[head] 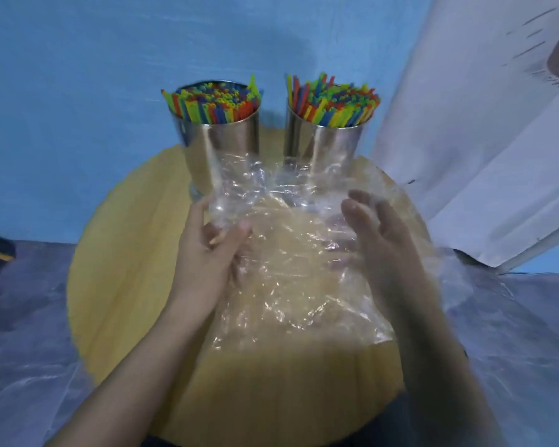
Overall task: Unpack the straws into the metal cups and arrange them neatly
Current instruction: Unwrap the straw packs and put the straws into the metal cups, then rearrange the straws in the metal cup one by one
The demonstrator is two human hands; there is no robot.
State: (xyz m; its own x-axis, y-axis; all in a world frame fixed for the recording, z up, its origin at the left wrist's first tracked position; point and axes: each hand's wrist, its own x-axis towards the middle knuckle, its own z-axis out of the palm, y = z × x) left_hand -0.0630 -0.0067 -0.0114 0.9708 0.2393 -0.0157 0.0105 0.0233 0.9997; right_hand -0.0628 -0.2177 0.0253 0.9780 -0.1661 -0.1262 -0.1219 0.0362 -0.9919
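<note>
- Left hand (207,253), centre of frame: fingers curled, thumb pinching the bag's (281,285) left edge.
- Right hand (381,240), centre right: fingers spread and loose, gripping nothing. It is blurred and lies against or just behind the film; contact cannot be confirmed.
- Bag: clear, thin, crinkled plastic, glossy with creases. It hangs between the hands, with its long axis running from lower centre up toward the cups. No straws are visible inside.
- Table (120,253): round, pale yellow, matte, lying beneath the bag.
- Left cup (226,140) and right cup (333,140), upper centre: smooth, mirror-bright steel cylinders, upright, close but apart, just beyond the bag's top edge.
- Straws (213,103): thin multicoloured plastic tubes standing packed in both cups. Several in the right cup stand proud of the rest.
- Judgement: unpacking looks complete. The bag needs setting aside, and the right hand is nearer the uneven straws.
</note>
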